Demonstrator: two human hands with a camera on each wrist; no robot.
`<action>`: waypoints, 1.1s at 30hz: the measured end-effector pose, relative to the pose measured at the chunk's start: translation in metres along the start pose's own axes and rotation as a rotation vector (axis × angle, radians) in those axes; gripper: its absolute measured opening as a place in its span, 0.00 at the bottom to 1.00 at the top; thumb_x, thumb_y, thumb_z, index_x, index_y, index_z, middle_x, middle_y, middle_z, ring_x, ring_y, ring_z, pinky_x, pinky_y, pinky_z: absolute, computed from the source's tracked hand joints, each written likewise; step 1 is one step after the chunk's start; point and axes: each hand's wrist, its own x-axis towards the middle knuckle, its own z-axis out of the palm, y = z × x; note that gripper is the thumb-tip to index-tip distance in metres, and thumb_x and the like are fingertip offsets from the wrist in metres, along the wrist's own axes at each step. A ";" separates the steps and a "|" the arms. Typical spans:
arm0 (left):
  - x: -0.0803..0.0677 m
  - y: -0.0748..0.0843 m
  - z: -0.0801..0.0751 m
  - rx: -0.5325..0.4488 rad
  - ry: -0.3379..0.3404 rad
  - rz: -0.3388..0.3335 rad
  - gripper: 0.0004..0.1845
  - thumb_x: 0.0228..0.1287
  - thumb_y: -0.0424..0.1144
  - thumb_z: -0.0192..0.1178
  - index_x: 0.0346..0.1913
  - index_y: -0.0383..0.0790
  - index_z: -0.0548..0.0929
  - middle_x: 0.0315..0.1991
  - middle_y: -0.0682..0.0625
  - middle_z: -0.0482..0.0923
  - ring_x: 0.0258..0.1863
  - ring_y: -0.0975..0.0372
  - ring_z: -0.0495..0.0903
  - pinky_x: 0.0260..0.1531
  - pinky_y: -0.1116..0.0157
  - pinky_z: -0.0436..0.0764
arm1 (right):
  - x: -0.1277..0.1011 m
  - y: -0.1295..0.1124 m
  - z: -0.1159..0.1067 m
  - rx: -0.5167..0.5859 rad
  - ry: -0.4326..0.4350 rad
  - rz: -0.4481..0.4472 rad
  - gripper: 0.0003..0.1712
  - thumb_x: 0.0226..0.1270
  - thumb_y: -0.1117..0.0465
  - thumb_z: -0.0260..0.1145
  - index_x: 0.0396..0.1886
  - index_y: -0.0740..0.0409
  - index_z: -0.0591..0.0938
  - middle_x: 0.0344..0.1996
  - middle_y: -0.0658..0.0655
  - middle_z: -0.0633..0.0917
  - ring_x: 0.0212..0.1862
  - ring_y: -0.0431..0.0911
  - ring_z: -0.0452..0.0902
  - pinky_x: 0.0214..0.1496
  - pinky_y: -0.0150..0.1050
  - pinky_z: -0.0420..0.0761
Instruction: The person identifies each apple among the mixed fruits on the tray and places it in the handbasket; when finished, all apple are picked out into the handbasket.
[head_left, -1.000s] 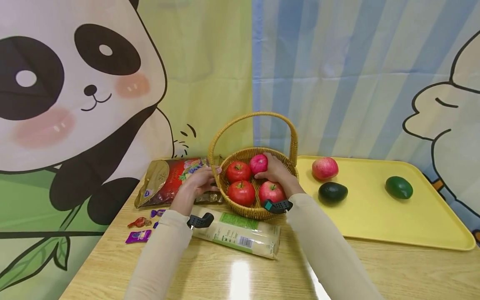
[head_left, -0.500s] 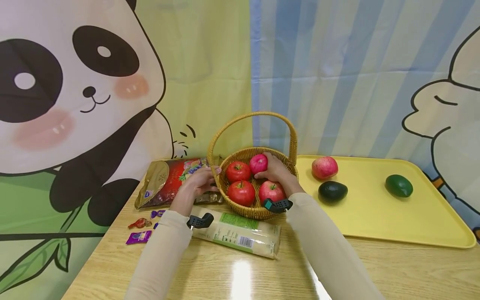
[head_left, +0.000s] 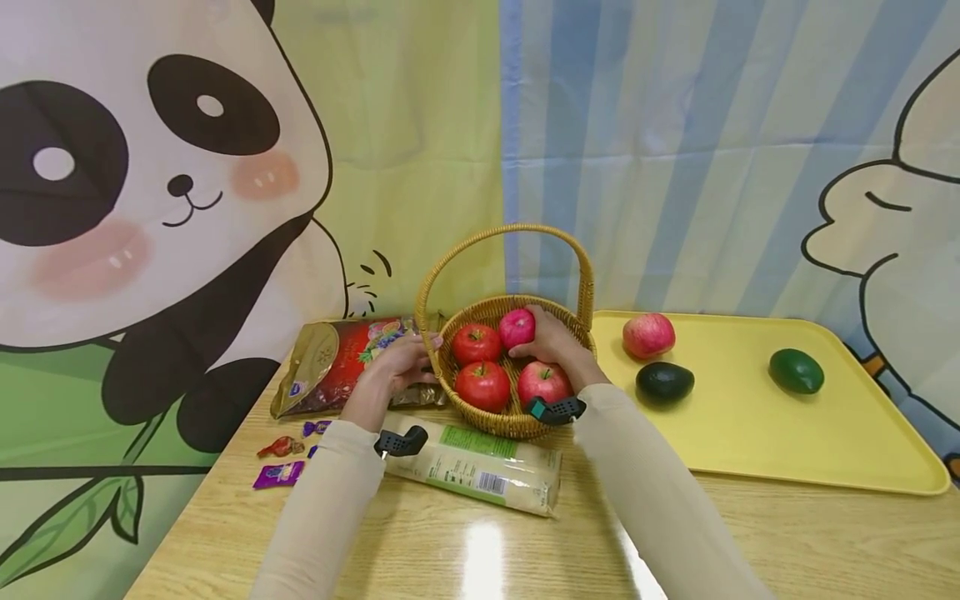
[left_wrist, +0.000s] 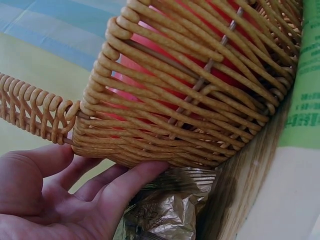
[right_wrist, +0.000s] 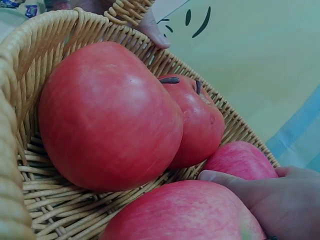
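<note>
four apples sit in the basket (head_left: 517, 425) mid-frame, right hand (head_left: 551, 340) gripping the pink apple (head_left: 517, 327), left hand (head_left: 401, 364) fingers flat bracing the rim, so it looks like settling it, then letting go.

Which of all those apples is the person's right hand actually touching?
The pink apple at the basket's back: the right hand holds it. The other three inside and the tray's apple lie untouched.

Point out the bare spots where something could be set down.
Free: the yellow tray between the dark avocado and the green avocado, and its near half; also the table in front of the noodle packet. Crowded: the basket with four apples and both hands.
</note>
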 end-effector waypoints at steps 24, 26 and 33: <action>-0.001 0.000 0.002 0.020 -0.026 0.005 0.28 0.78 0.40 0.43 0.74 0.31 0.56 0.71 0.31 0.59 0.70 0.42 0.61 0.62 0.44 0.72 | -0.016 -0.008 -0.019 -0.213 -0.055 -0.052 0.57 0.60 0.44 0.70 0.77 0.63 0.48 0.69 0.72 0.66 0.70 0.63 0.62 0.72 0.55 0.64; -0.002 0.000 0.002 0.012 -0.017 0.001 0.28 0.78 0.40 0.44 0.74 0.32 0.55 0.71 0.32 0.59 0.71 0.42 0.61 0.62 0.44 0.71 | -0.021 -0.008 -0.023 -0.239 -0.062 -0.076 0.55 0.62 0.45 0.69 0.77 0.63 0.48 0.68 0.72 0.66 0.69 0.64 0.63 0.72 0.55 0.65; -0.002 0.000 0.001 0.010 -0.005 0.004 0.29 0.77 0.40 0.45 0.74 0.32 0.55 0.71 0.33 0.60 0.71 0.43 0.62 0.61 0.45 0.73 | -0.038 -0.013 -0.046 -0.316 -0.090 -0.154 0.50 0.64 0.48 0.68 0.76 0.61 0.53 0.69 0.70 0.66 0.67 0.64 0.66 0.69 0.56 0.68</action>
